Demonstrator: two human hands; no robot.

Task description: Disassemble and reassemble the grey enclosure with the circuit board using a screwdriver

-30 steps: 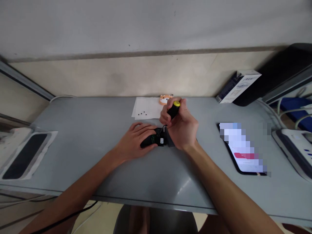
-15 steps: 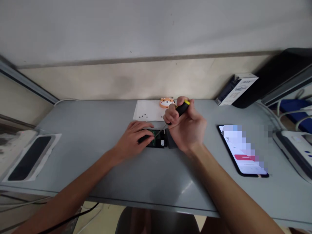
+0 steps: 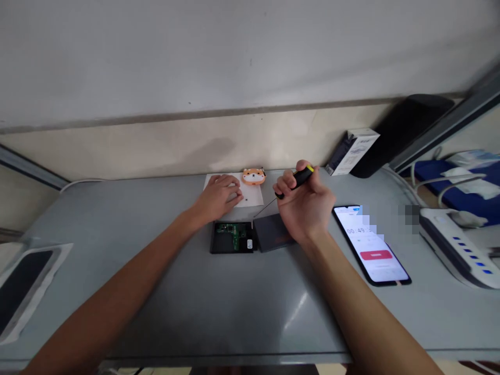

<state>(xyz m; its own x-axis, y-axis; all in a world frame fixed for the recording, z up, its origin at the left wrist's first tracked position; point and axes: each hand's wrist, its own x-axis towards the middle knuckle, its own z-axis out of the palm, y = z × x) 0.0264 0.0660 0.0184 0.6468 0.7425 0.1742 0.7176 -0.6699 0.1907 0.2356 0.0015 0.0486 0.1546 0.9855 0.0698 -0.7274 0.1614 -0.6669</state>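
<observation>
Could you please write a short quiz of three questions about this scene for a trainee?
1. Which hand holds the screwdriver?
2. True or false: the left hand rests on the phone.
3. What lies open on the table between the arms: A) a box, B) a device with a circuit board, C) a cup?

Key:
1. The right hand.
2. False; it is on the white paper.
3. B.

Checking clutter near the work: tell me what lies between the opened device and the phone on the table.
In the head view, a dark grey cover panel lies between the opened device and the phone, with the right hand over it holding a screwdriver.
</observation>
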